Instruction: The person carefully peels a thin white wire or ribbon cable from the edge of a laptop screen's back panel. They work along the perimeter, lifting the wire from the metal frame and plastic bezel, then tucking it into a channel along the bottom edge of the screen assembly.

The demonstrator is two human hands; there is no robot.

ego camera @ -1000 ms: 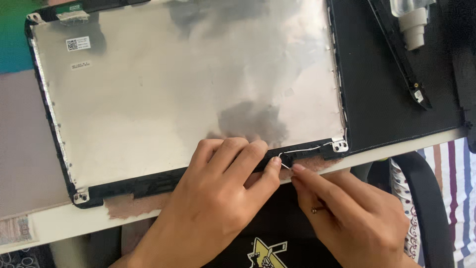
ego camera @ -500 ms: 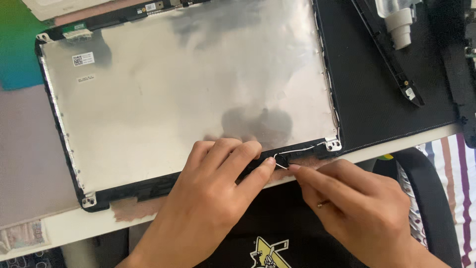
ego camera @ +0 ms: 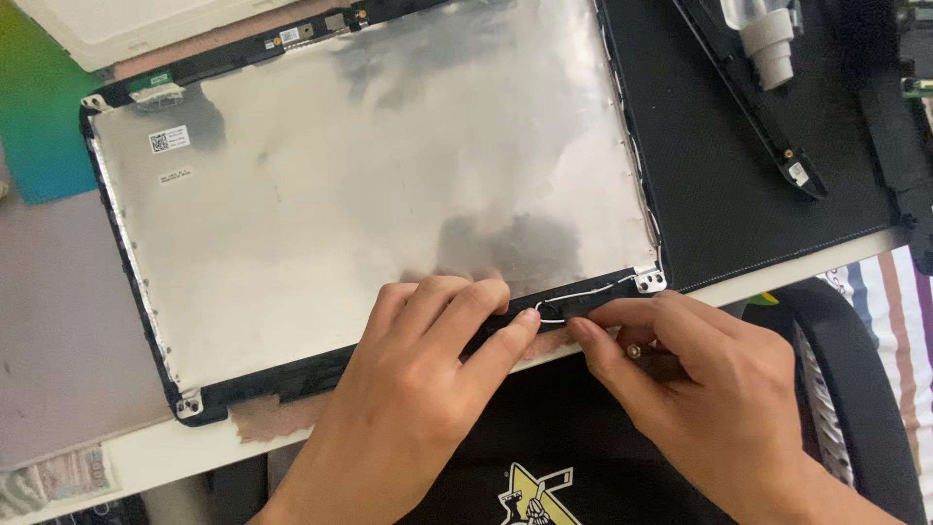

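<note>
A laptop lid back cover, lined with silver foil inside a black frame, lies flat on the table. My left hand rests on its near black edge, fingers pressing down, index fingertip beside a thin white wire. My right hand pinches the loop of that wire at the near edge, close to the right metal hinge bracket. A ring shows on one finger of my right hand.
A black mat lies right of the cover, carrying a black plastic strip and a white cylindrical part. A green-blue sheet sits far left. The white table edge runs near me; a chair armrest is at right.
The view has shifted, so the cover sits lower and to the right in the frame. My right hand has moved closer to my left fingertip on the wire.
</note>
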